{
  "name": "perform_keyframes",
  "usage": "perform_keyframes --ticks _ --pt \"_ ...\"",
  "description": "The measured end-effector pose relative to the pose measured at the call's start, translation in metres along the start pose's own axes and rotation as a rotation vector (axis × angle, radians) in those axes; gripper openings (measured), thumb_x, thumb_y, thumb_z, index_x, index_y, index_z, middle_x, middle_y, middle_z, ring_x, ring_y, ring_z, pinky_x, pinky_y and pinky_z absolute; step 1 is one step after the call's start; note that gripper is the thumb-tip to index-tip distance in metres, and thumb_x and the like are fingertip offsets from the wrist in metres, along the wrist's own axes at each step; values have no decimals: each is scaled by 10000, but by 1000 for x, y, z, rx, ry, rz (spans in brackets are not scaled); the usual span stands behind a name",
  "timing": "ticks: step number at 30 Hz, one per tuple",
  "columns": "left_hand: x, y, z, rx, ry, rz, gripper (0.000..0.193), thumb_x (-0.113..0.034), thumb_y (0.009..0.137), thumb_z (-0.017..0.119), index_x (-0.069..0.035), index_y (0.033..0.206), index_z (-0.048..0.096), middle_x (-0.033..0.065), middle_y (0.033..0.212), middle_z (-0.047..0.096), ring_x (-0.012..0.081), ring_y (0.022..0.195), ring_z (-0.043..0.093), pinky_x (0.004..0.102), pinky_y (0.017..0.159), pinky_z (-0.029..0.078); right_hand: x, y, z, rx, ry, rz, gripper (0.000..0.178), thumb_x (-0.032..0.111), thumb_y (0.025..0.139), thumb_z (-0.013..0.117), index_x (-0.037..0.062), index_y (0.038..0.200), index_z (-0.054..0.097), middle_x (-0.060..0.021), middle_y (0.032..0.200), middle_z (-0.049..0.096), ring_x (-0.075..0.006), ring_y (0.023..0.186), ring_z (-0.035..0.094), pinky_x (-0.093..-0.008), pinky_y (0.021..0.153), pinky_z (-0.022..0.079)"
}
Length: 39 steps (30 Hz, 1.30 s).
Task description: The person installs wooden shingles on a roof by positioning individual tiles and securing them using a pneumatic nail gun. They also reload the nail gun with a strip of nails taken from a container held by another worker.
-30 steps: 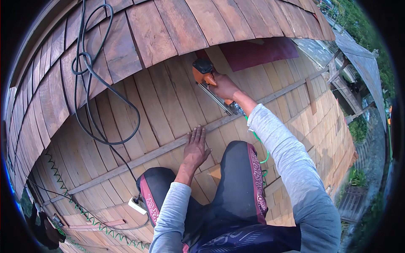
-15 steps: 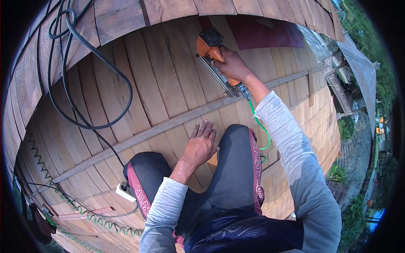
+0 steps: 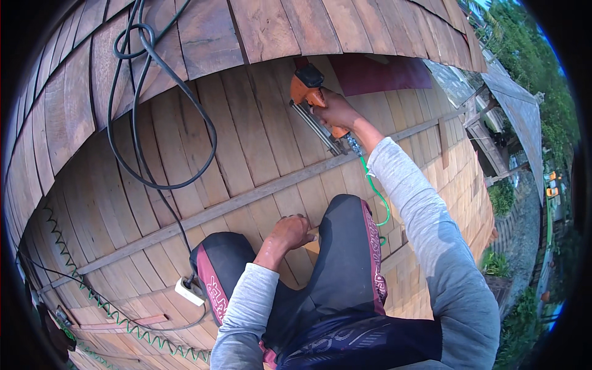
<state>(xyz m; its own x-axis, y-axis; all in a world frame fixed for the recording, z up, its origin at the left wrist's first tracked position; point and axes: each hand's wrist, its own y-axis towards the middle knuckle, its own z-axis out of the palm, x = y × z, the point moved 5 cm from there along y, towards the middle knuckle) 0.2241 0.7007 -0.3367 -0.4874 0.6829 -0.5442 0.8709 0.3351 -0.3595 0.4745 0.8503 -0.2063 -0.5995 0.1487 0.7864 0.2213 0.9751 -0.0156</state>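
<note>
1. Orange nail gun point(image 3: 303, 92) is gripped by the right hand point(image 3: 338, 112), fingers wrapped round the handle. It is held at the pale boards point(image 3: 228, 142), between the dark shingle edge point(image 3: 265, 37) and the wooden batten point(image 3: 246, 197).
2. Left hand point(image 3: 288, 233): fingers bent, held low, beside the right knee point(image 3: 345, 216). Whether anything is pinched cannot be told.
3. Step in hand, as judged: boards being fastened, gun being placed. Nose contact and firing can't be confirmed from this view.
4. Next move, as judged: nose to be seated square on a board; left hand to be kept off the nail line.
5. Edges: upward travel is limited by the shingle edge; batten is near the magazine's point(image 3: 316, 128) lower end.
6. Room: boards are open leftward toward the black cable loop point(image 3: 166, 187). Green hose point(image 3: 388, 213) is curved near the right knee; snag possible.
</note>
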Motion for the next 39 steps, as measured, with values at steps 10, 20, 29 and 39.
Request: perform_keyframes --ticks 10,20,29,39 --pt "26 10 -6 82 -83 -9 570 -515 911 708 48 999 711 238 1035 722 409 985 700 493 887 545 16 111 -49 -149 -228 -103 488 182 932 681 31 1373 537 -121 1009 693 -178 717 669 -378 689 559" --pt "24 4 -6 85 -152 -18 550 -495 923 702 53 965 707 252 975 713 414 979 697 487 875 538 19 123 -10 -166 -414 -175 496 176 909 690 39 1363 548 -194 1085 701 -288 956 665 -430 873 516" --pt "57 3 7 152 -146 -50 604 -541 951 656 59 927 729 276 914 715 435 923 699 493 842 531 31 60 -1 -264 -408 -297 491 176 878 710 42 1328 567 -259 1143 702 -405 1119 665 -476 988 500" --pt "30 -1 21 130 5 -82 589 -546 917 672 37 951 751 270 953 727 420 960 711 497 870 542 -84 -219 -65 -744 -166 76 463 147 902 711 18 1308 530 -287 970 712 -499 936 684 -540 773 540"
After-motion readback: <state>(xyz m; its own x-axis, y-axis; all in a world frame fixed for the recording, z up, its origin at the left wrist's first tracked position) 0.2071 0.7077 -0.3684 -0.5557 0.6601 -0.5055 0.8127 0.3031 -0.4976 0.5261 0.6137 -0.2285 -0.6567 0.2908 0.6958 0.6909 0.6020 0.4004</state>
